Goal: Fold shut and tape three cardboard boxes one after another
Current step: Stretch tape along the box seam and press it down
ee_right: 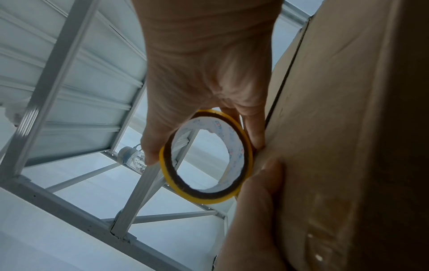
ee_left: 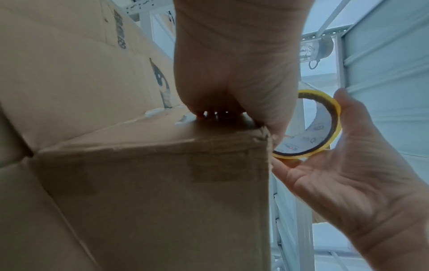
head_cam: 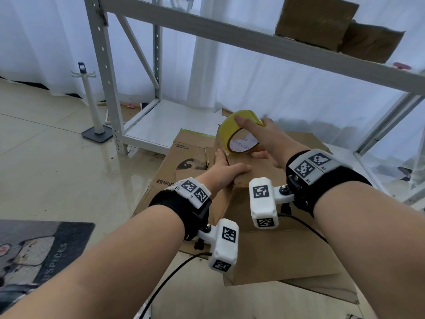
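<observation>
Closest to you is the wrist rig, your two forearms coming in low with the white tagged camera blocks hanging off the black straps.

Biggest thing after that is the cardboard box (head_cam: 264, 203) you're working on. It sits on the floor on top of some flattened cardboard (head_cam: 184, 155), right in front of the metal shelving (head_cam: 128, 93). It looks light and fairly stiff on its faces, but the corner in the left wrist view is already frayed and there's old tape residue on the side, so I'd guess the edges crush easily. Press on the flaps near the seam, not out on the corners.

Your left hand (head_cam: 226, 171) lies across the top edge of the box, fingers curled down over it and pinning the flap shut. That's a good place to hold it.

Your right hand (head_cam: 264, 143) grips the yellow tape roll (head_cam: 241, 132), thumb on the outer face and fingers round the far side, with the roll standing on edge just at the box's top, touching or nearly so. The roll is rigid and light, and the slick outer wrap can spin in your grip, so I'd hold it through the core or pinch both rims. I can't see where the loose end of the tape is.
</observation>
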The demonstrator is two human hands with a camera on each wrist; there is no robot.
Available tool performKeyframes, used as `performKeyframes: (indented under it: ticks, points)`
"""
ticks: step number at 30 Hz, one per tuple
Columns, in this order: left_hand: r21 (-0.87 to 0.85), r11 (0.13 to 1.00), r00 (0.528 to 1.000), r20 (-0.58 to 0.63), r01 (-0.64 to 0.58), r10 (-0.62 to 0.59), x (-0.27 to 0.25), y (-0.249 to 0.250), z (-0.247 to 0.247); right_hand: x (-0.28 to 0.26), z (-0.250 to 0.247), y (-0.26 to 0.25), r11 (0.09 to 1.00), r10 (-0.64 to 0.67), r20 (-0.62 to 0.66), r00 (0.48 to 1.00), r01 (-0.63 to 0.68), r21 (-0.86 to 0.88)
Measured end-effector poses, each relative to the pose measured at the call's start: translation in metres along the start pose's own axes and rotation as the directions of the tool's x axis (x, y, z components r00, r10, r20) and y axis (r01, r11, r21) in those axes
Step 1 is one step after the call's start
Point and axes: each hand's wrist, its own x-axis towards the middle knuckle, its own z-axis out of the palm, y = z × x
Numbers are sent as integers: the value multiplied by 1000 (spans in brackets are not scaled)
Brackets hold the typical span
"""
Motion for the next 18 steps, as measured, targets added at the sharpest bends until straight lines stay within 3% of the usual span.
performKeyframes:
  ticks: [6, 10, 12, 15, 18]
  points:
    - [-76, 997, 998, 66, 6, -1, 2, -7, 7, 5, -6, 3, 988, -112, 1, 994, 112, -106]
    - [81, 995, 995, 78, 49, -55, 4, -4, 4, 8, -11, 5, 991, -101, 6, 995, 101, -82]
    - [163, 987, 997, 77, -4, -8, 4, 0, -8, 8, -14, 7, 997, -80, 15, 997, 80, -7]
    - [205, 953, 974, 87, -225, 211, 9, 11, -30, 8, -17, 9, 997, -65, 38, 997, 64, 48]
    - [351, 893, 955, 193, -281, 224, 25, 16, -40, 6, -16, 10, 997, -64, 43, 997, 62, 55]
